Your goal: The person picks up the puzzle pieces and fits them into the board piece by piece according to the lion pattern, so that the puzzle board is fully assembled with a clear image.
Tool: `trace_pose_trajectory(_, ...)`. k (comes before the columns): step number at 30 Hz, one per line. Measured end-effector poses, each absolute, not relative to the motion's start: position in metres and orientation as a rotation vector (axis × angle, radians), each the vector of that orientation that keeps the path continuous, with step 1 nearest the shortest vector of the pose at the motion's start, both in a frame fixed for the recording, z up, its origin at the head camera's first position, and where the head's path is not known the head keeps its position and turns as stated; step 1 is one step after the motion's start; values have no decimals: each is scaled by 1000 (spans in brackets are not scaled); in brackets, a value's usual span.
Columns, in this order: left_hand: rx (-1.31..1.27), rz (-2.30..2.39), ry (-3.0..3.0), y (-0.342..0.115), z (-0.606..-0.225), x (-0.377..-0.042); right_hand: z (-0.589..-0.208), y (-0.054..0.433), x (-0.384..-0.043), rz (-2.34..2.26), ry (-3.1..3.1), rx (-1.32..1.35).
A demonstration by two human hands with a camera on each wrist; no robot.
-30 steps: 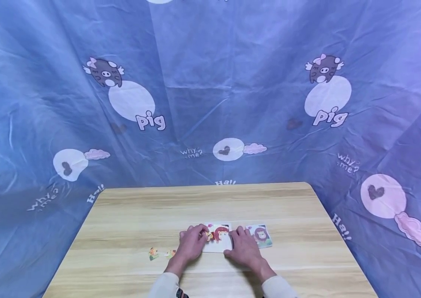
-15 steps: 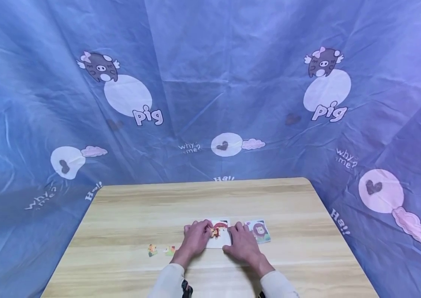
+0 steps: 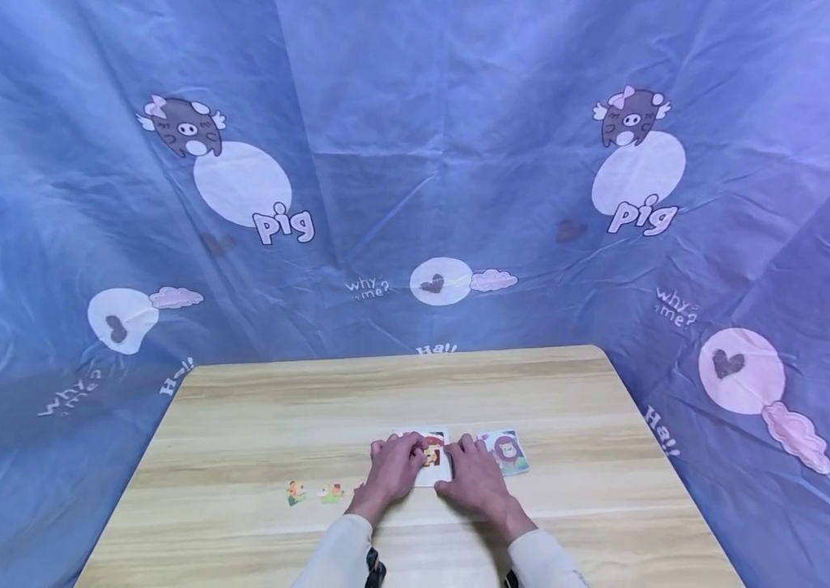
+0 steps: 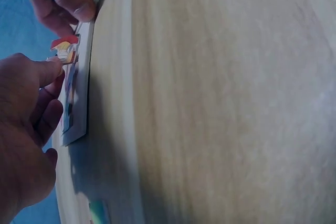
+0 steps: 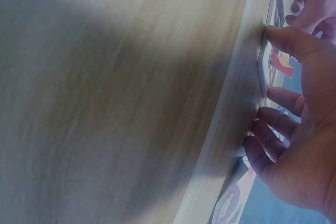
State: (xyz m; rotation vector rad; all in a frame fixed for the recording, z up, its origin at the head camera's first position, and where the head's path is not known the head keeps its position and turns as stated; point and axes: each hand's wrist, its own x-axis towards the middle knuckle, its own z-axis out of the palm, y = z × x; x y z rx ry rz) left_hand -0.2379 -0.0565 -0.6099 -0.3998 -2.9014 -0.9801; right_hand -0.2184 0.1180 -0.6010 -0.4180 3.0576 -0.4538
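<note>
A white puzzle board (image 3: pixel 431 477) lies between the hands, partly filled with printed pieces and partly covered by the fingers. My left hand (image 3: pixel 394 469) pinches a red-and-yellow puzzle piece (image 4: pixel 65 52) between thumb and fingers, close over the board. In the right wrist view the piece's red part (image 5: pixel 283 66) shows beyond the right thumb. My right hand (image 3: pixel 477 477) holds the board at its right side, thumb at the near edge and bent fingers along the right edge.
A lion picture card (image 3: pixel 507 451) lies just right of the right hand. Two loose puzzle pieces, one orange and green (image 3: pixel 296 492) and one green (image 3: pixel 331 493), lie left on the wooden table (image 3: pixel 297 408). A blue printed cloth (image 3: pixel 378 196) hangs behind.
My left hand has shifted right over the board, bringing the pinched piece toward its right part. The right hand stays at the board's edge. The head view has tilted slightly.
</note>
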Motion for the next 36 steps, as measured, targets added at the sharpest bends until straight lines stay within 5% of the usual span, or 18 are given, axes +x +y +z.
trace_pose_trajectory(36,-424,-611,-2857,-46,-626,-236,-599,121,-222,-500,3033,-417)
